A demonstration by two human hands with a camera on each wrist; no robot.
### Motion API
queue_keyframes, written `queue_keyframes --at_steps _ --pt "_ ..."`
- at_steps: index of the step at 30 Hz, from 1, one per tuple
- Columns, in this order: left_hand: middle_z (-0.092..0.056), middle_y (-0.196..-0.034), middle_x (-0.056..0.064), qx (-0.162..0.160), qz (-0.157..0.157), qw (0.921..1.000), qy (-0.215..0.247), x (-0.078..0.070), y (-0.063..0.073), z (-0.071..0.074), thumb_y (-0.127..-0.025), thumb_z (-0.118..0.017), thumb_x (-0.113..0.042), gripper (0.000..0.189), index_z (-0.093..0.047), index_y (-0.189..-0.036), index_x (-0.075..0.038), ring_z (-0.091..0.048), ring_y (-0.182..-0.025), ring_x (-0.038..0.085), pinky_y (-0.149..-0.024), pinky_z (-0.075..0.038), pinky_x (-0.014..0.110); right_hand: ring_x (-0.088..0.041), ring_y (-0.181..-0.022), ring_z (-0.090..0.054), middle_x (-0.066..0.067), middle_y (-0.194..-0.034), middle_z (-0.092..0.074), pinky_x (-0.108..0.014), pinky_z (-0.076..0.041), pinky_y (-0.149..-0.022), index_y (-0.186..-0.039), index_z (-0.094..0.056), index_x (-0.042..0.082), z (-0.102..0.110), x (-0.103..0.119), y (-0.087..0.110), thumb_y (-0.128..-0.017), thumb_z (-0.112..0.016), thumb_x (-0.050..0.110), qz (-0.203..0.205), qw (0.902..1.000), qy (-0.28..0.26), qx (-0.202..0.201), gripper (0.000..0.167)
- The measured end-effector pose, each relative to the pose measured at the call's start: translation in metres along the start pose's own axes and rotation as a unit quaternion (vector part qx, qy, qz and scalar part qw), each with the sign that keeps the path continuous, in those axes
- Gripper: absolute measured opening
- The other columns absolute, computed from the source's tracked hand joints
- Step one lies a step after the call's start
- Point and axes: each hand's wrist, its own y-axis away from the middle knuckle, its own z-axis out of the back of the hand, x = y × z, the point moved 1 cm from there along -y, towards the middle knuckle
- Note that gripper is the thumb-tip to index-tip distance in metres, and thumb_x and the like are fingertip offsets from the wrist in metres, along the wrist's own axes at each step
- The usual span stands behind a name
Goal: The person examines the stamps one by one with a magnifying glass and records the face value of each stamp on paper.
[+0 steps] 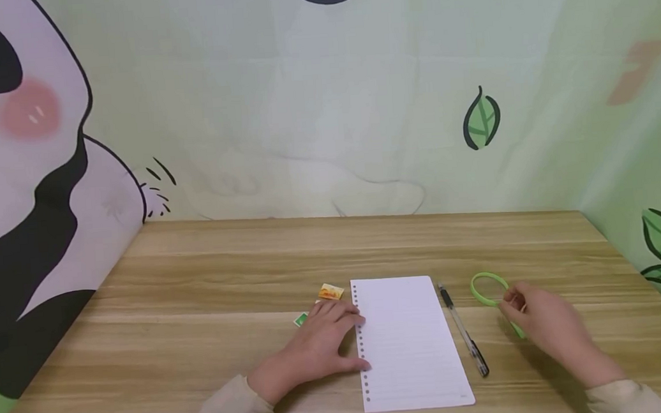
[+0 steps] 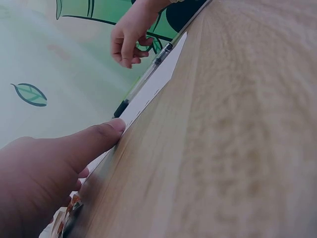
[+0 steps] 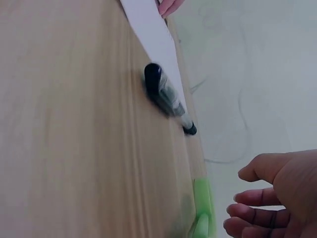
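A lined sheet of paper [image 1: 411, 341], punched with holes along its left side, lies on the wooden table. My left hand [image 1: 319, 341] rests at that punched edge, thumb and fingers spread, fingertips just over it. Right of the sheet lies a clear pen [image 1: 462, 328] with black ends. Farther right is a green ring with a straight green piece [image 1: 488, 289], like a magnifying glass. My right hand [image 1: 546, 322] hovers over it with loosely bent fingers, overlapping it in the head view. In the right wrist view, the fingers [image 3: 257, 198] hold nothing.
Two small printed pieces, one orange [image 1: 330, 291] and one green [image 1: 300, 319], lie by my left fingers, the green one partly covered. A wall cloth [image 1: 277, 108] with a panda and leaves rises behind the table [image 1: 208, 272] and at its sides.
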Motion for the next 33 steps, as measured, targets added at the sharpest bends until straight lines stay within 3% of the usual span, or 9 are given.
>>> queue_keyframes --at_steps 7,15,18,26,33 --pt "-0.054 -0.132 0.001 0.001 0.003 1.0000 0.008 0.001 0.002 -0.002 -0.075 -0.070 -0.061 0.070 -0.059 -0.127 -0.015 -0.046 -0.127 0.021 -0.114 -0.032 0.043 -0.007 -0.065 -0.051 0.003 -0.075 -0.061 -0.022 -0.039 -0.055 -0.101 -0.062 0.006 -0.012 0.019 -0.008 -0.089 -0.065 0.021 0.048 0.9974 -0.050 0.018 0.019" --pt "-0.053 -0.132 0.000 -0.001 0.006 0.9999 0.014 0.003 0.003 -0.003 -0.075 -0.070 -0.061 0.069 -0.059 -0.127 -0.016 -0.046 -0.127 0.021 -0.114 -0.032 0.043 -0.003 -0.063 -0.048 0.003 -0.075 -0.058 -0.020 -0.041 -0.055 -0.098 -0.061 0.005 -0.024 0.030 -0.013 -0.086 -0.068 0.015 0.090 0.9933 -0.072 0.013 0.018" --pt "-0.053 -0.132 0.000 -0.003 0.005 0.9999 0.015 0.003 0.004 -0.003 -0.075 -0.070 -0.061 0.069 -0.059 -0.127 -0.016 -0.046 -0.127 0.021 -0.114 -0.032 0.043 -0.002 -0.064 -0.048 0.003 -0.076 -0.058 -0.019 -0.042 -0.054 -0.104 -0.061 0.001 -0.027 0.034 -0.013 -0.086 -0.068 0.014 0.099 0.9912 -0.083 0.028 0.023" --pt "-0.053 -0.132 0.000 -0.008 0.001 0.9997 0.022 0.002 0.003 -0.004 -0.075 -0.071 -0.059 0.068 -0.059 -0.126 -0.016 -0.046 -0.127 0.021 -0.113 -0.033 0.043 0.000 -0.057 -0.045 0.006 -0.074 -0.058 -0.018 -0.041 -0.051 -0.118 -0.058 0.000 -0.033 0.040 -0.014 -0.088 -0.066 0.018 0.107 0.9880 -0.061 0.094 0.036" --pt "-0.054 -0.131 0.001 -0.021 -0.006 0.9996 0.018 0.001 0.002 -0.004 -0.074 -0.073 -0.058 0.068 -0.060 -0.125 -0.015 -0.047 -0.126 0.021 -0.112 -0.034 0.043 0.000 -0.057 -0.043 0.007 -0.071 -0.055 -0.018 -0.039 -0.052 -0.117 -0.058 0.001 -0.036 0.042 -0.016 -0.086 -0.068 0.015 0.115 0.9884 -0.038 0.092 0.035"
